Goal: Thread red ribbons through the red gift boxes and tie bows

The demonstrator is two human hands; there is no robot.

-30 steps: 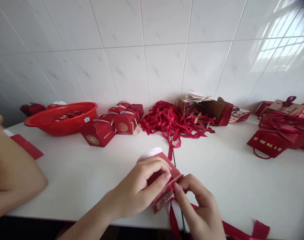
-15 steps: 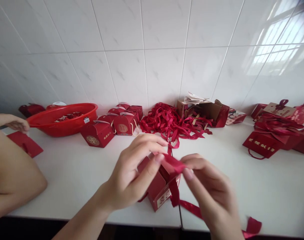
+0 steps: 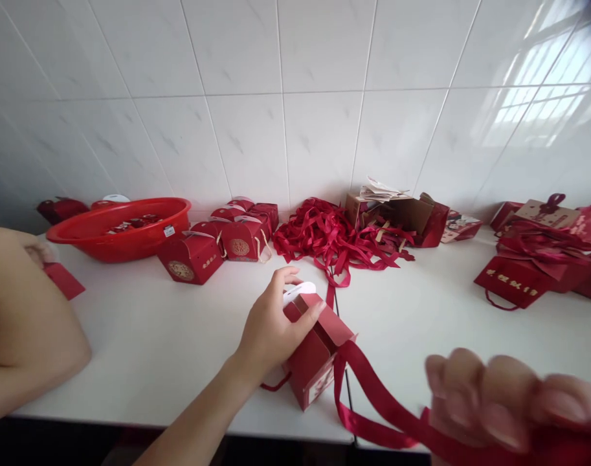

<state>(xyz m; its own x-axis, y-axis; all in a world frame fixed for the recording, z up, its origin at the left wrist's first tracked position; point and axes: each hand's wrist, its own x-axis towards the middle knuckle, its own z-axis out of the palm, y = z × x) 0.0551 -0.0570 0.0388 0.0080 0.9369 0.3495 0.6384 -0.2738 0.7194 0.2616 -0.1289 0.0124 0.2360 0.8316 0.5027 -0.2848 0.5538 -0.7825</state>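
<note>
A red gift box (image 3: 312, 359) with a white tab stands on the table in front of me, its top flaps parted along a slot. My left hand (image 3: 278, 320) grips its top, thumb on the near flap and fingers over the far side. A red ribbon (image 3: 367, 369) comes from the box's right edge in a loop and runs to the lower right. My right hand (image 3: 509, 395), blurred and close to the camera, has its fingers curled round the ribbon.
Behind the box lies a heap of red ribbons (image 3: 319, 236) beside an open carton (image 3: 421, 220). Several closed gift boxes (image 3: 193, 259) and a red basin (image 3: 120, 243) stand to the left. Another person's arm (image 3: 33, 330) is at far left. More boxes (image 3: 513, 278) sit right.
My right hand has pulled away to the lower right, drawing the ribbon out long. My left hand has let go of the ribbon and come down onto the box.
</note>
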